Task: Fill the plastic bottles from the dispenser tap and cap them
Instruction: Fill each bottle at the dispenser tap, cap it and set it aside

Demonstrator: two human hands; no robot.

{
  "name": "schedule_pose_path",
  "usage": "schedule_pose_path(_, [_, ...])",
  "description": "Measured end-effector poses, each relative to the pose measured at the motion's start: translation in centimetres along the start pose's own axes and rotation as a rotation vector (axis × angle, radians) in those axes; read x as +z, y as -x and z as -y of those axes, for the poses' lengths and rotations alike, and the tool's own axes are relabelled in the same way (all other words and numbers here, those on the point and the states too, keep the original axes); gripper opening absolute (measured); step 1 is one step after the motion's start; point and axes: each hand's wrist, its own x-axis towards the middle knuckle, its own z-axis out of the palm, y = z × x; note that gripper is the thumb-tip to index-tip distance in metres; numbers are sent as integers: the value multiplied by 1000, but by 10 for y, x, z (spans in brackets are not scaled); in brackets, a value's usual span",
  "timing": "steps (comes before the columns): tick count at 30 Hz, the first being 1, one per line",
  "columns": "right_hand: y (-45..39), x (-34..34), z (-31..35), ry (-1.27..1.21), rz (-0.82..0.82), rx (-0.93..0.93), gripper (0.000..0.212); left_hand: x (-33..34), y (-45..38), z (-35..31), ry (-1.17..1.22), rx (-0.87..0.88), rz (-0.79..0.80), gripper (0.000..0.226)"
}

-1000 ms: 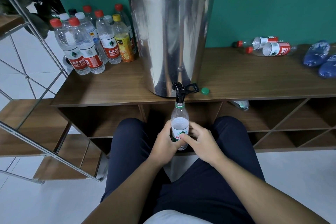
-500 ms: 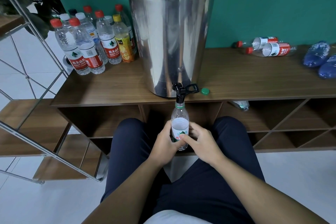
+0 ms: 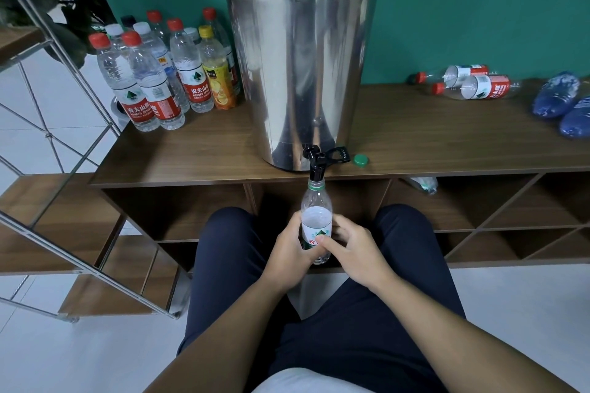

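A clear plastic bottle (image 3: 316,217) with a green neck ring stands upright between my knees, its open mouth right under the black tap (image 3: 316,166) of the steel dispenser (image 3: 300,73). My left hand (image 3: 287,250) grips its lower body from the left, and my right hand (image 3: 354,249) grips it from the right with the thumb across the label. The tap's lever points to the right. A green cap (image 3: 361,159) lies on the wooden shelf (image 3: 198,156) just right of the tap.
Several capped bottles (image 3: 159,73) stand at the shelf's back left. Two empty red-capped bottles (image 3: 469,86) lie on their sides at the back right, next to crumpled blue bottles (image 3: 562,102). A metal-framed rack (image 3: 64,188) stands to the left.
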Motion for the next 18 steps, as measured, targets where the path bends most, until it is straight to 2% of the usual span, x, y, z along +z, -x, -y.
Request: schedule_pose_path(18, [0, 0, -2, 1, 0, -17, 40, 0, 0, 0, -18, 10, -4, 61])
